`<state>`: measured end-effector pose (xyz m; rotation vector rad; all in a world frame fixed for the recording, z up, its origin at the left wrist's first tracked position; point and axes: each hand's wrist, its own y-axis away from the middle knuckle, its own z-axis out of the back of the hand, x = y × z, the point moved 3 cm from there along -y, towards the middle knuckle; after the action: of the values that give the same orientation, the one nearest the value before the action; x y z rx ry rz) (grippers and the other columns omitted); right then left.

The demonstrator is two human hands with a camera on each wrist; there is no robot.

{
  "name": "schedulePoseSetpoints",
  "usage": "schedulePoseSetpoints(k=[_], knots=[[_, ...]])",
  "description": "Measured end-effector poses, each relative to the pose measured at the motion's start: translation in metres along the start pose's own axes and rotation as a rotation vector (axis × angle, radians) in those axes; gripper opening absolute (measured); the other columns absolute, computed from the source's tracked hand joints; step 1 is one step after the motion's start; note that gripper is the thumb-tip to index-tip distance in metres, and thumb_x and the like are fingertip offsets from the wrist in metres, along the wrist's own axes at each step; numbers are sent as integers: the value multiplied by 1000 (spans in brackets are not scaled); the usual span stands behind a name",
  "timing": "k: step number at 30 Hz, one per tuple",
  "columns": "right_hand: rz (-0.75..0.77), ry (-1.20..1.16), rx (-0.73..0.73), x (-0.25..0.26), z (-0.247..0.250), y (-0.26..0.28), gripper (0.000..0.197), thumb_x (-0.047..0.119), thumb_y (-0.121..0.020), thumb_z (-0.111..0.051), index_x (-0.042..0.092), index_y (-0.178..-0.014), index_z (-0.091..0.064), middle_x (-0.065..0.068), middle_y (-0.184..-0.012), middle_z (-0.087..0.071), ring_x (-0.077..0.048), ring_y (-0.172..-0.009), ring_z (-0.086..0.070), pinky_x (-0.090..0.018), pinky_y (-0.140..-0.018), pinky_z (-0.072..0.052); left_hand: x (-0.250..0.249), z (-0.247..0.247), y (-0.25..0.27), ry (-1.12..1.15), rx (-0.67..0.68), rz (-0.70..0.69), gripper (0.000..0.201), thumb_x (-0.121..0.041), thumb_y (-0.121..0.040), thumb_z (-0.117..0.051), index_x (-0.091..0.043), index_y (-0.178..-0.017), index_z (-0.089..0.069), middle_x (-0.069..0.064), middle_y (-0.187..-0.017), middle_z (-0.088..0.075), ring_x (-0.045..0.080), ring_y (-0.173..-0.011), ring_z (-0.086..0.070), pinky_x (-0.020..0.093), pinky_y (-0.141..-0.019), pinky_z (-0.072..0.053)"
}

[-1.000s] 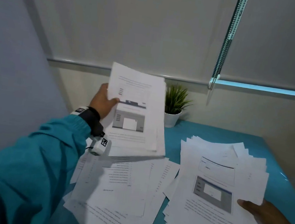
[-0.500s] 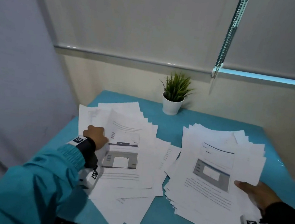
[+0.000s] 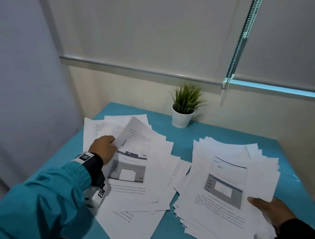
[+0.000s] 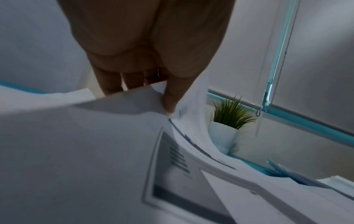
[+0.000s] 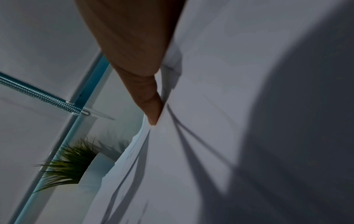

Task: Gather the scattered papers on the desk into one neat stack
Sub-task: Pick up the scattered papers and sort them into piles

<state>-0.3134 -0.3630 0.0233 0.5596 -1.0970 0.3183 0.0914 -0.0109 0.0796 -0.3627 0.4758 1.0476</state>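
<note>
Papers in two loose piles on bench (image 3: 185, 142): left pile (image 3: 137, 176) edge pinched by left hand (image 3: 102, 148) fingers (image 4: 113, 83); right pile (image 3: 223, 189) corner gripped by right hand (image 3: 268, 210).

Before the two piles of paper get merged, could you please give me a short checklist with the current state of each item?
1. Left hand grips the left pile at its edge: ok.
2. Right hand holds the right pile, thumb on top: ok.
3. Sheets squared within each pile: not ok, both fanned.
4. Blue desk shows between the piles: ok.
5. Potted plant stands behind, apart from the papers: ok.
6. Loose sheets hidden beneath: cannot tell.
</note>
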Motion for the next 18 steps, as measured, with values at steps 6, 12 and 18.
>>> schedulePoseSetpoints(k=[6,12,18], knots=[[-2,-65,21,-5,0,-6,30,-2,-83,-66,-1,-113,-63,-18,-114,-65,-20,-82,-60,-28,-74,-44,-2,-3,2,229,162,107,39,-11,-93,-62,1,-129,-55,16,-130,-60,33,-117,-57,35,-98,-41],[14,-132,31,-17,2,-16,96,62,-26,-89,13,-105,-67,-6,-104,-71,-26,-95,-65,-40,-95,-45,-67,51,-1,388,-171,-259,20,-13,-99,-48,-6,-114,-59,8,-111,-65,21,-99,-57,30,-83,-40],[-15,-92,63,-6,1,-4,53,38,-60,-87,12,-102,-68,-13,-108,-71,-25,-90,-65,-36,-85,-49,-139,10,-6,715,-154,-289,33,-13,-94,-52,2,-123,-57,13,-124,-64,23,-114,-59,34,-104,-44]])
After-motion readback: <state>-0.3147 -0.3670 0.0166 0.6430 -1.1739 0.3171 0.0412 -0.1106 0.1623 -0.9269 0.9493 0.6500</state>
